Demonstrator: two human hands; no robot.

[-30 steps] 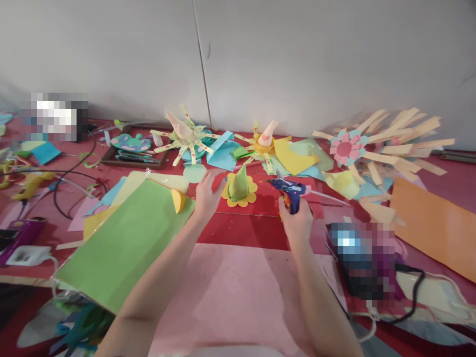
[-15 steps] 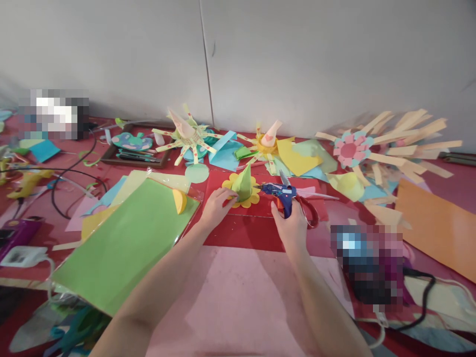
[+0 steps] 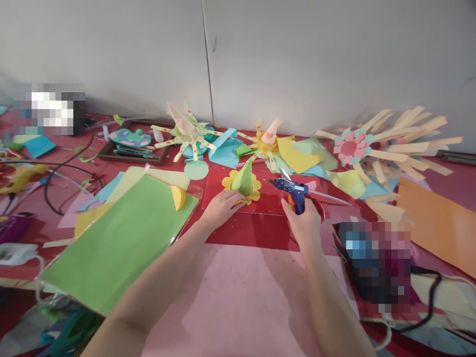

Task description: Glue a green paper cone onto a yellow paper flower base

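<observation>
My right hand (image 3: 307,218) is wrapped round a blue hot glue gun (image 3: 295,191), its nozzle pointing left and a glue stick trailing out to the right. A gap separates the nozzle from a light green paper cone (image 3: 243,179). The cone stands upright, tip up, on a yellow paper flower (image 3: 256,191) with rounded petals. At the front left of the cone's base, the closed fingers of my left hand (image 3: 223,206) press on the cone; their tips are partly hidden. Scissors with red handles (image 3: 285,174) lie partly behind the glue gun.
Green paper in a clear sleeve (image 3: 122,238) lies left, with a yellow cut piece on it. Several strip-and-cone paper crafts (image 3: 186,130) line the wall. A brown tray (image 3: 159,157) holds pens. Cables (image 3: 55,198) and a yellow glue gun (image 3: 26,177) lie far left; orange paper (image 3: 439,223) right.
My right hand has drawn the glue gun to the right, away from the cone. My left fingers have shifted from the cone's left side to the front of its base.
</observation>
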